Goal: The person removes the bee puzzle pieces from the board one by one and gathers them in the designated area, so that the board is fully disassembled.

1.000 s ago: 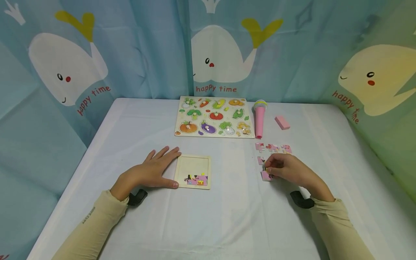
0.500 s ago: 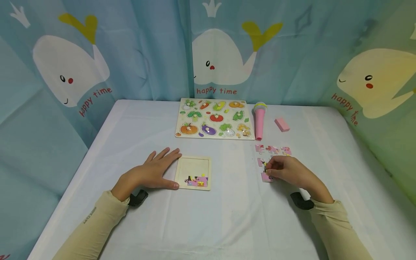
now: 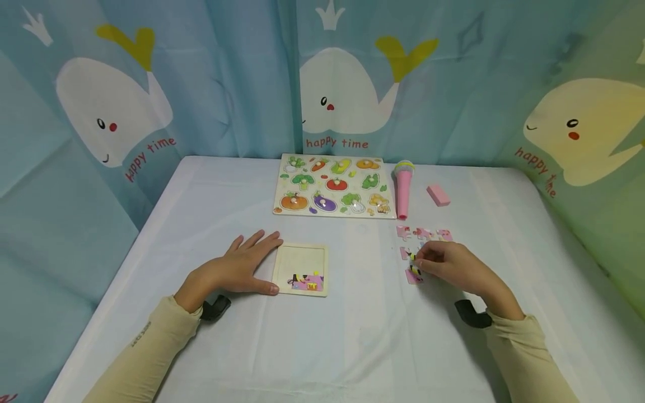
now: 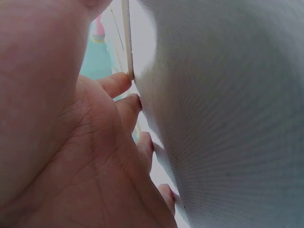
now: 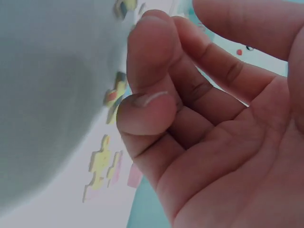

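My left hand (image 3: 234, 271) lies spread at the left edge of a small square wooden puzzle tray (image 3: 302, 257), fingertips and thumb touching its frame. Several joined pink puzzle pieces (image 3: 308, 282) fill the tray's lower right. My right hand (image 3: 456, 268) is over loose pieces, fingers curled, pinching a yellow-and-black puzzle piece (image 3: 415, 270) at the fingertips; the contact is partly hidden. A pink piece (image 3: 412, 278) lies just below it. In the right wrist view, other loose pieces (image 5: 99, 159) lie beside the curled fingers (image 5: 147, 114).
Along the back stand out a vegetable knob puzzle board (image 3: 335, 196), a pink toy microphone (image 3: 403, 190) and a pink block (image 3: 438, 195). More loose pieces (image 3: 423, 233) lie beyond my right hand. A whale-print curtain (image 3: 242, 84) borders the white table (image 3: 353, 347).
The head view has tilted up slightly. My left hand keeps its place at the tray. My right fingers shift slightly among the pieces, and more of the yellow-and-black piece shows at the thumb.
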Tool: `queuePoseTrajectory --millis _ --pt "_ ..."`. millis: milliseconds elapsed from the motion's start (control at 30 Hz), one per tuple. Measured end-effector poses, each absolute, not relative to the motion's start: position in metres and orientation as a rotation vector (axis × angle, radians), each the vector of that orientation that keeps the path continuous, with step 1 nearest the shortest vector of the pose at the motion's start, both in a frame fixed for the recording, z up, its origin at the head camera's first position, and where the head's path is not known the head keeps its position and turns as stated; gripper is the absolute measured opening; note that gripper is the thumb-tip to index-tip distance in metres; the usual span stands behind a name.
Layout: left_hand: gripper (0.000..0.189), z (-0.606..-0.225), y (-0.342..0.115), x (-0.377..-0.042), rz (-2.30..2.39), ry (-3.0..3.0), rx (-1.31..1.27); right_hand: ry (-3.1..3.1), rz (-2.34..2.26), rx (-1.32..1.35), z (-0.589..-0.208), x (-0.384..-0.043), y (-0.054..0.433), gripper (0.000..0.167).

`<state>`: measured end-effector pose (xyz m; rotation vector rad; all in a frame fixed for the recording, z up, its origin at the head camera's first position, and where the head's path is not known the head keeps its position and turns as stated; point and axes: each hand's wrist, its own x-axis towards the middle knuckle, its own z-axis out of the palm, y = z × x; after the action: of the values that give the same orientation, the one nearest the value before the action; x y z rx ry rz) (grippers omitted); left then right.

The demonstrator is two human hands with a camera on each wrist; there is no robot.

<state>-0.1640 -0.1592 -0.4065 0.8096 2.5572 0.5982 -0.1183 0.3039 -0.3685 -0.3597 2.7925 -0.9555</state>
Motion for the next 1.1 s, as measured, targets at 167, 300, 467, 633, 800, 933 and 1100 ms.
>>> queuePoseTrajectory --millis 167,300,467,633,800,933,1100 --pt "0.11 -0.406 -0.159 -0.163 0.604 2.55 0.803 2.773 -1.033 -0.429 -0.364 -0.114 0.296 0.005" --pt "0.11 -0.407 -0.161 -0.163 0.616 2.544 0.8 2.713 -1.096 -0.491 -0.364 -0.114 0.286 0.006" --pt "0.109 -0.407 -0.161 -0.162 0.626 2.539 0.811 2.699 -1.064 -0.557 -0.366 -0.116 0.27 0.003" --pt "0.109 -0.406 -0.16 -0.162 0.619 2.542 0.815 2.716 -1.001 -0.67 -0.368 -0.119 0.252 0.007" --pt "0.11 -0.405 -0.159 -0.163 0.61 2.548 0.8 2.667 -0.987 -0.746 -0.369 -0.121 0.231 0.007" --pt "0.11 -0.405 -0.159 -0.163 0.61 2.547 0.796 2.655 -0.958 -0.805 -0.371 -0.123 0.215 0.006" --pt "0.109 -0.405 -0.159 -0.163 0.611 2.547 0.806 2.615 -0.956 -0.904 -0.375 -0.124 0.196 0.006"
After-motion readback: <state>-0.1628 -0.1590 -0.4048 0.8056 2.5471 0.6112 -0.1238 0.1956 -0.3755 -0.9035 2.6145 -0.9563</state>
